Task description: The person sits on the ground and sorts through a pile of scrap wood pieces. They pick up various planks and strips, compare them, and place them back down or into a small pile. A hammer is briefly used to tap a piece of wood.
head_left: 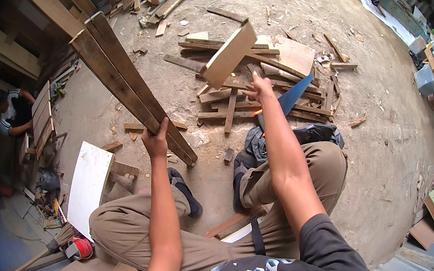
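Long planks (pixel 125 82): two dark, worn planks are held up off the ground. They lie side by side and slant from the upper left down to the middle of the picture.
Left hand (pixel 156 141): the fingers are curled tight around the low end of the long planks. The thumb is seen on the near side. The arm is stretched straight out.
Right hand (pixel 260 89): it is reached out over the wood pile, with the fingers partly bent. It is seen from the back, so it cannot be told for sure what is held or how far it is open.
Pale board (pixel 230 54): a light, flat board is tipped up on its edge just left of the right hand. Whether it is touched by the fingers cannot be told.
Saw (pixel 287 98): a blue blade with an orange handle is seen just under the right arm, lying on the pile.
Wood pile (pixel 267 87): many short slats and scraps are heaped on the dirt ground in front of the knees.
White panel (pixel 89 184): it is leaned by the left knee.
Black bag (pixel 319 132): it is crumpled beside the right knee.
Other person (pixel 14 111): a crouched person is seen far off at the left edge.
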The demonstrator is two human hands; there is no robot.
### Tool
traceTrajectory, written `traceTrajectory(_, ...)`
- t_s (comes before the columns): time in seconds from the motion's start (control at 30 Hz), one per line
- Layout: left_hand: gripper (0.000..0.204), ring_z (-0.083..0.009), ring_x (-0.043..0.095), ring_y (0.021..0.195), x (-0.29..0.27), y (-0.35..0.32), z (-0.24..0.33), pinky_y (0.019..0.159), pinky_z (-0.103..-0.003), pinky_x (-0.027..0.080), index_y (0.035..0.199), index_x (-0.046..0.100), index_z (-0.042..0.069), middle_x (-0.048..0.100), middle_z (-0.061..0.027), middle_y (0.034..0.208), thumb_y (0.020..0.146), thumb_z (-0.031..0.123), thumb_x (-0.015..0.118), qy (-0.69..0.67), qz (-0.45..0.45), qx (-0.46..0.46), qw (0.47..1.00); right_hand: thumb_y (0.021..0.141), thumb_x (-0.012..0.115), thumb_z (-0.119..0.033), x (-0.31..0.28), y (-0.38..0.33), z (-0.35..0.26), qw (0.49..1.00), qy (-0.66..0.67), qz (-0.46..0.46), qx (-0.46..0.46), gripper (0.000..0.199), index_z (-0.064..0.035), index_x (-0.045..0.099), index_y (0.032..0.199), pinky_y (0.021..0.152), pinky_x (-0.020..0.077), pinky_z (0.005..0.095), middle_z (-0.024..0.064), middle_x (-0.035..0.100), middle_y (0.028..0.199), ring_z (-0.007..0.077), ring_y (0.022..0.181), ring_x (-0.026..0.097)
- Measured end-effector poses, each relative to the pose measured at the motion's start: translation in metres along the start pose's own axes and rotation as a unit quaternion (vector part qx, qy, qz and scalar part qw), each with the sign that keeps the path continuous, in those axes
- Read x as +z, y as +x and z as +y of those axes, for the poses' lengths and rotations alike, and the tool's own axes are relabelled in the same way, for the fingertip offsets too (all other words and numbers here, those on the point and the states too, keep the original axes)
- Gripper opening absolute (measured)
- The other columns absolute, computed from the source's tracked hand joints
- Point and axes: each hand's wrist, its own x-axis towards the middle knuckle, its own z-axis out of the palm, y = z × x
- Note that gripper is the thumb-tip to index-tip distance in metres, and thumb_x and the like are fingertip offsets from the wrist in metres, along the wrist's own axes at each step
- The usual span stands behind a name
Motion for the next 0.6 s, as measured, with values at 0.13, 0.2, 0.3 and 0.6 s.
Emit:
traceTrajectory(0.13, 0.028, -0.0166, 0.065, 0.101, -0.013, -0.001, -0.003, 0.093, -0.031, 0.048, 0.113, 0.064, -0.003, 0.069, -0.0112, 0.107, 0.087, 0.007, 0.070, -0.025, -0.011, 0.010, 1.000, 0.087, 0.065, -0.032, -0.007, 0.001, 0.074, 0.948, -0.312, 0.029, -0.055, 0.037, 0.0041, 0.065, 0.095, 0.062, 0.0581, 0.0385, 0.0188, 0.068, 0.086, 0.0276, 0.078, 0.068)
traceTrajectory(0.2, 0.029, -0.0170, 0.064, 0.102, -0.012, 0.001, -0.002, 0.094, -0.031, 0.048, 0.114, 0.063, -0.003, 0.069, -0.0117, 0.109, 0.088, 0.007, 0.070, -0.021, -0.013, -0.001, 1.000, 0.086, 0.065, -0.038, -0.019, -0.001, 0.113, 0.844, -0.518, -0.066, -0.122, 0.045, 0.0060, 0.067, 0.096, 0.078, 0.0521, 0.0419, 0.0261, 0.068, 0.093, 0.0359, 0.084, 0.067)
traceTrajectory(0.3, 0.027, -0.0169, 0.064, 0.101, -0.025, 0.001, -0.009, 0.093, -0.031, 0.048, 0.111, 0.065, -0.004, 0.069, -0.0107, 0.108, 0.087, 0.009, 0.070, -0.051, 0.007, -0.016, 0.999, 0.086, 0.065, -0.041, -0.017, -0.007, 0.136, 0.699, -0.667, -0.235, -0.110, 0.049, 0.0076, 0.068, 0.085, 0.083, 0.0510, 0.0427, 0.0262, 0.068, 0.094, 0.0364, 0.095, 0.066)
traceTrajectory(0.6, 0.027, -0.0186, 0.064, 0.105, -0.045, 0.008, -0.009, 0.096, -0.032, 0.046, 0.112, 0.066, -0.006, 0.069, -0.0135, 0.111, 0.089, 0.007, 0.067, -0.044, 0.032, -0.033, 0.998, 0.085, 0.065, -0.019, 0.038, 0.002, 0.144, 0.830, -0.527, 0.060, -0.170, 0.048, 0.0026, 0.045, 0.123, 0.101, 0.0416, 0.0476, 0.0253, 0.045, 0.130, 0.0417, 0.125, 0.045)
